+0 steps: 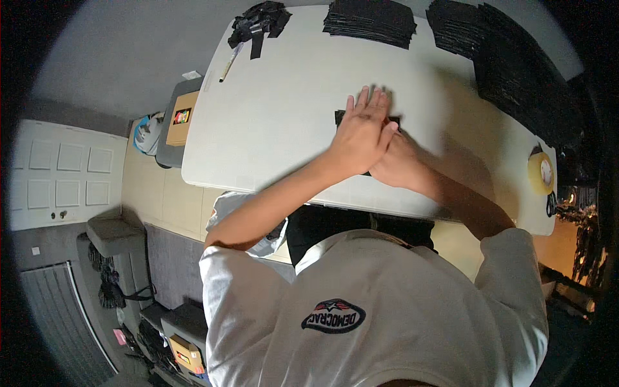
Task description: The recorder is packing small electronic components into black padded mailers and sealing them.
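Observation:
My left hand [365, 134] lies flat across my right hand [401, 162], its fingers stretched out and pointing away from me. Both press down near the front edge of the white table [271, 109]. Beneath them is a flat black piece [339, 117], mostly covered; only small dark corners show around the hands, so its kind is not clear. The fingers of my right hand are hidden under the left.
Stacks of flat black pieces [371, 22] and a larger black pile [522, 71] line the far and right sides. A crumpled black heap [259, 24] and a marker [229, 63] lie far left. A tape roll [541, 173] stands at right. A cardboard box [182, 119] sits left of the table.

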`<state>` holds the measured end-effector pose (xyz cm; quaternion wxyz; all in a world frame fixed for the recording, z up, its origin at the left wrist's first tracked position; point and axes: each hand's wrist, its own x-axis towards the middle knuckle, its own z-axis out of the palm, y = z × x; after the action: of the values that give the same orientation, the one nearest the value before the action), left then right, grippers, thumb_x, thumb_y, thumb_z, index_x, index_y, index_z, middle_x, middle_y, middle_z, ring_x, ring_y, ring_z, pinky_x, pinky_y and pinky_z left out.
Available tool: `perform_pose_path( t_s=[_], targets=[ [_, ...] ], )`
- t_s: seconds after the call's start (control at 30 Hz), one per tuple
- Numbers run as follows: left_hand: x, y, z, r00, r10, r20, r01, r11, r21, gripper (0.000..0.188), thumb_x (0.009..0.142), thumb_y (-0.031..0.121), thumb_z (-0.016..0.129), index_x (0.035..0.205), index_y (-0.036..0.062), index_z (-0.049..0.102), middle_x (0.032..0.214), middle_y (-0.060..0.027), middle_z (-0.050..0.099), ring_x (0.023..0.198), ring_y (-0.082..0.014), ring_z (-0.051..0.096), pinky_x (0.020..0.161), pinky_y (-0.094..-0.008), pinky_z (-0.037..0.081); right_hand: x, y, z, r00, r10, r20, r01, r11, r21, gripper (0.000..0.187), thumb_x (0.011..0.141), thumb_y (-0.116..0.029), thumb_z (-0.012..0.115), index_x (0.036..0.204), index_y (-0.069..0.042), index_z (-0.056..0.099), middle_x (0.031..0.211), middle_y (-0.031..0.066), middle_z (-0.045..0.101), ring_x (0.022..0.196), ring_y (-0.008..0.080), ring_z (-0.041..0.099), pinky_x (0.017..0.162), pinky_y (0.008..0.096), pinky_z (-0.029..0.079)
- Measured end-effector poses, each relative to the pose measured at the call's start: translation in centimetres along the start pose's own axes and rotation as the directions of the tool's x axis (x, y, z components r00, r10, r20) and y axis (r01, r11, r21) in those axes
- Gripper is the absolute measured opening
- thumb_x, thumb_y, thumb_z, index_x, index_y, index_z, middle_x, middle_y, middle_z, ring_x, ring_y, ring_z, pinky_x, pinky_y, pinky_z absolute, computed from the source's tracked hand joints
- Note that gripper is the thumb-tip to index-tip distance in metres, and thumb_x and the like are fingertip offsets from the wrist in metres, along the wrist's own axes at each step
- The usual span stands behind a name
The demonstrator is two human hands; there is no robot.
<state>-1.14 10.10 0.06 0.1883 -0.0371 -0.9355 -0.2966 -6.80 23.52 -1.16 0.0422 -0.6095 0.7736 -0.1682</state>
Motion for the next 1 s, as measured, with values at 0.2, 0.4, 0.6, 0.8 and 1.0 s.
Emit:
perform_pose_path(
  t_s=[0.2, 0.4, 0.6, 0.8, 1.0],
  targets=[
    [-0.4, -0.5, 1.4, 0.990, -0.131, 0.056, 0.131, 0.991, 0.014, 0.059, 0.103, 0.032, 0.053, 0.154, 0.0029, 0.045, 0.163, -0.0261, 0.038, 0.155, -0.0538, 0.019, 0.125, -0.0635, 0.018, 0.1, -0.3, 0.0, 0.989, 0.069, -0.129, -0.071, 0.997, -0.010, 0.071, 0.098, -0.027, 0.057, 0.158, 0.004, 0.034, 0.164, 0.0289, 0.032, 0.152, 0.0473, 0.029, 0.126, 0.0543, 0.023],
    [-0.4, -0.1, 0.2, 0.974, -0.220, 0.043, 0.224, 0.962, -0.158, 0.059, 0.098, 0.025, 0.061, 0.152, 0.0050, 0.048, 0.161, -0.0255, 0.042, 0.155, -0.0518, 0.021, 0.126, -0.0576, 0.021, 0.4, -0.3, -0.6, 0.995, 0.098, 0.024, -0.097, 0.995, -0.028, 0.070, 0.099, -0.025, 0.054, 0.159, 0.003, 0.032, 0.165, 0.0279, 0.031, 0.155, 0.0440, 0.023, 0.127, 0.0550, 0.021],
    [-0.7, -1.5, -0.4, 0.976, -0.215, 0.017, 0.207, 0.911, -0.358, 0.056, 0.099, 0.013, 0.059, 0.153, 0.0047, 0.045, 0.161, -0.0250, 0.043, 0.155, -0.0461, 0.028, 0.126, -0.0526, 0.025, 0.4, -0.2, -0.1, 0.996, 0.070, -0.054, -0.071, 0.997, -0.011, 0.065, 0.102, -0.023, 0.051, 0.157, 0.006, 0.034, 0.162, 0.0273, 0.035, 0.155, 0.0441, 0.025, 0.127, 0.0542, 0.022],
    [-3.8, -3.5, -4.5, 0.996, -0.037, 0.079, 0.036, 0.999, 0.008, 0.058, 0.101, 0.008, 0.056, 0.157, 0.0020, 0.041, 0.163, -0.0205, 0.041, 0.153, -0.0438, 0.032, 0.126, -0.0557, 0.026, 0.0, -0.7, -0.4, 0.995, 0.103, 0.001, -0.103, 0.987, -0.120, 0.062, 0.104, -0.033, 0.053, 0.151, 0.008, 0.045, 0.161, 0.0274, 0.037, 0.153, 0.0454, 0.028, 0.126, 0.0560, 0.022],
    [-5.6, -5.1, -5.3, 0.978, -0.003, 0.211, -0.025, 0.991, 0.132, 0.056, 0.101, 0.024, 0.065, 0.149, -0.0003, 0.052, 0.161, -0.0179, 0.044, 0.149, -0.0404, 0.040, 0.122, -0.0544, 0.035, -0.5, -0.3, -1.6, 0.987, 0.062, -0.146, -0.077, 0.992, -0.103, 0.057, 0.105, -0.034, 0.054, 0.144, 0.008, 0.053, 0.159, 0.0266, 0.041, 0.152, 0.0428, 0.033, 0.125, 0.0512, 0.028]
  ],
)
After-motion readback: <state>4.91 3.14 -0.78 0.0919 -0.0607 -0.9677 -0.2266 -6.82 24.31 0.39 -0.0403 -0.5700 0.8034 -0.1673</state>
